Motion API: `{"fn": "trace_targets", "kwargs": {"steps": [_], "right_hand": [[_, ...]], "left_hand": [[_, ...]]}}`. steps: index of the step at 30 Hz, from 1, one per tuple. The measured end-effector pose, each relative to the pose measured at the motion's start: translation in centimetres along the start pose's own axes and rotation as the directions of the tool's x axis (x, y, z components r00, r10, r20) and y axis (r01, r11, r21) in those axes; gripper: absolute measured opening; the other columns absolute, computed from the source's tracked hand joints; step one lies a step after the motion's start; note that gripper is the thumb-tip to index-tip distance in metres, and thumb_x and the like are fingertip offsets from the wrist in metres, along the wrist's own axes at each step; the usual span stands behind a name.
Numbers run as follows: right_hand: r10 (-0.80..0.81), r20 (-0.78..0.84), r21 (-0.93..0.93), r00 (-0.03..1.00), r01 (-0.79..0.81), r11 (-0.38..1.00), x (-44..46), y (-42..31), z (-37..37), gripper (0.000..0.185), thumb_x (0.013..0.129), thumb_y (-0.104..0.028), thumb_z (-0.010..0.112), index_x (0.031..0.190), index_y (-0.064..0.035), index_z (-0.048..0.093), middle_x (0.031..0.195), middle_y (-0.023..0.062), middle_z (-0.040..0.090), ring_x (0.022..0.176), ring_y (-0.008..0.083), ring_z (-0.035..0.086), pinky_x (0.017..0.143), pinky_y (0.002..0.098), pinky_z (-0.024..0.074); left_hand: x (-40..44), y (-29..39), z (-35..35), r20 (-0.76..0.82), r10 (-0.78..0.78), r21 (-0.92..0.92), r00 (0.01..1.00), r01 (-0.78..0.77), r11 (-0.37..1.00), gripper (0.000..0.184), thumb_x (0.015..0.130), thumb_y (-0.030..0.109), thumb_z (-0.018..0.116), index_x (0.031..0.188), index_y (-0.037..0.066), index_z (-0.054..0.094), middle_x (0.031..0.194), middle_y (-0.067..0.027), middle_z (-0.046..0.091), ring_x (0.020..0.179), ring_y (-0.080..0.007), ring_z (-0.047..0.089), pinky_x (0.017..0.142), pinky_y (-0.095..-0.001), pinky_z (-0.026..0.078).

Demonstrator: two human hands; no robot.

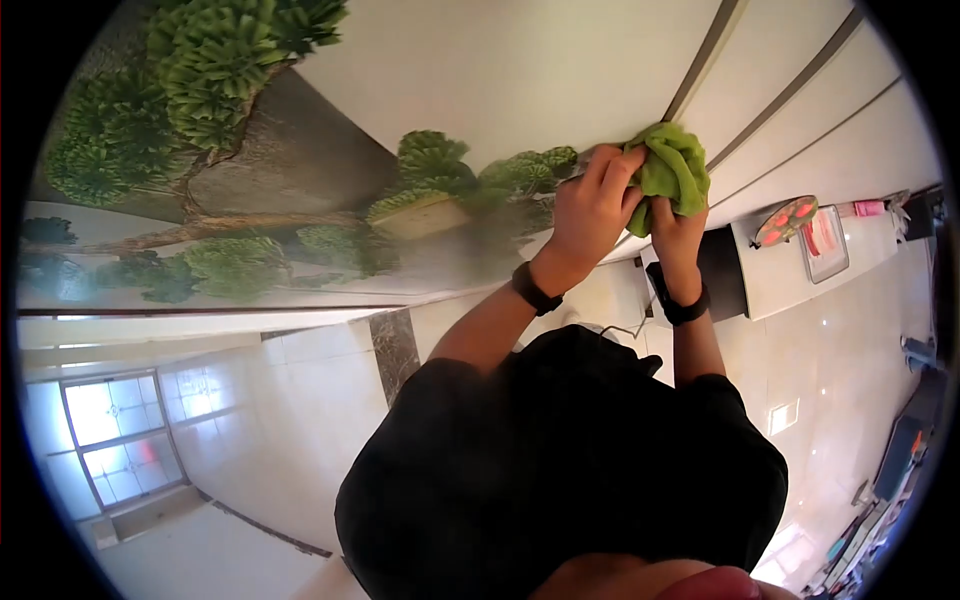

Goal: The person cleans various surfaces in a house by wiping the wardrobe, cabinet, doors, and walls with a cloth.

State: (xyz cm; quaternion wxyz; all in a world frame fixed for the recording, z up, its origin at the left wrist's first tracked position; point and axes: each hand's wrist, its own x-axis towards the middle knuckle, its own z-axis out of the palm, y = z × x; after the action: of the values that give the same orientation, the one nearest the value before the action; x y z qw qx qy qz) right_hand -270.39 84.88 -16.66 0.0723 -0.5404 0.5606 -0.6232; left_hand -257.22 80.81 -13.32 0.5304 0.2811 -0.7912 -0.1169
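Observation:
A crumpled green cloth [672, 170] is bunched up against the wall surface, by a dark vertical strip. My left hand [595, 205] has its bent fingers on the left side of the cloth, gripping its edge. From below, my right hand [680, 238] holds the same cloth, its fingertips partly hidden in the folds. Both wrists carry black bands. Left of the hands, the wall picture [300, 215] shows green trees and brown branches on a glossy surface.
To the right, a low white cabinet [775, 285] with a dark section stands along the wall. On it are a round patterned item [787, 220] and a tray [824, 243] with something red. A window [122, 440] is at the far left, past the pale tiled floor [270, 400].

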Motion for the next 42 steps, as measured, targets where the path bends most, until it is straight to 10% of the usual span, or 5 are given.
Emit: {"fn": "trace_targets", "kwargs": {"steps": [7, 12, 22, 27, 42], "right_hand": [[0.085, 0.214, 0.193, 0.973, -0.127, 0.973, -2.7, 2.7, 2.1, 0.044, 0.071, -0.001, 0.075, 0.111, -0.0017, 0.056, 0.098, 0.0148, 0.068, 0.088, 0.026, 0.069, 0.076, 0.0328, 0.0527], [-0.24, 0.389, 0.173, 0.889, 0.185, 0.967, -2.1, 1.8, 5.5, 0.053, 0.061, -0.008, 0.08, 0.108, -0.0041, 0.056, 0.092, 0.0174, 0.065, 0.081, 0.037, 0.064, 0.069, 0.0399, 0.0535], [-0.402, 0.216, 0.277, 0.89, 0.339, 0.899, 5.0, -7.7, 4.9, 0.06, 0.059, -0.014, 0.083, 0.111, -0.0044, 0.056, 0.092, 0.016, 0.066, 0.079, 0.0365, 0.064, 0.07, 0.0411, 0.0532], [-0.222, 0.251, 0.268, 0.942, 0.153, 0.951, 3.7, -5.3, 4.0, 0.057, 0.058, -0.007, 0.082, 0.109, -0.0035, 0.058, 0.096, 0.0161, 0.067, 0.083, 0.0358, 0.066, 0.071, 0.0381, 0.0548], [0.154, 0.332, 0.081, 0.931, -0.191, 0.978, -1.4, 2.2, -0.2, 0.04, 0.071, -0.005, 0.074, 0.107, -0.0062, 0.058, 0.091, 0.0166, 0.069, 0.084, 0.0317, 0.069, 0.069, 0.0376, 0.0557]], "left_hand": [[-7.1, -3.8, 0.5, -0.013, -0.203, 0.041, 0.979, 0.203, 0.978, 0.04, 0.076, 0.004, 0.069, 0.113, 0.006, 0.053, 0.101, -0.012, 0.057, 0.069, -0.0312, 0.062, 0.055, -0.0358, 0.052], [-10.1, -5.4, -3.6, -0.164, -0.404, 0.118, 0.9, 0.424, 0.898, 0.049, 0.072, 0.015, 0.078, 0.112, 0.001, 0.052, 0.099, -0.0134, 0.058, 0.092, -0.026, 0.058, 0.078, -0.0364, 0.048], [0.3, 0.7, -7.5, -0.44, -0.252, -0.077, 0.862, 0.243, 0.967, 0.042, 0.077, -0.002, 0.068, 0.115, 0.0, 0.051, 0.111, -0.0098, 0.053, 0.098, -0.0209, 0.055, 0.088, -0.0321, 0.045], [-1.5, -1.5, -5.4, -0.366, -0.081, 0.178, 0.927, 0.155, 0.972, 0.043, 0.082, 0.005, 0.07, 0.119, -0.001, 0.048, 0.11, -0.0102, 0.055, 0.098, -0.0204, 0.057, 0.084, -0.0326, 0.046], [-7.0, -1.7, 1.7, -0.071, -0.252, 0.237, 0.965, 0.262, 0.936, 0.037, 0.072, 0.001, 0.069, 0.104, 0.006, 0.052, 0.105, -0.016, 0.055, 0.086, -0.0397, 0.059, 0.068, -0.0441, 0.049]]}}
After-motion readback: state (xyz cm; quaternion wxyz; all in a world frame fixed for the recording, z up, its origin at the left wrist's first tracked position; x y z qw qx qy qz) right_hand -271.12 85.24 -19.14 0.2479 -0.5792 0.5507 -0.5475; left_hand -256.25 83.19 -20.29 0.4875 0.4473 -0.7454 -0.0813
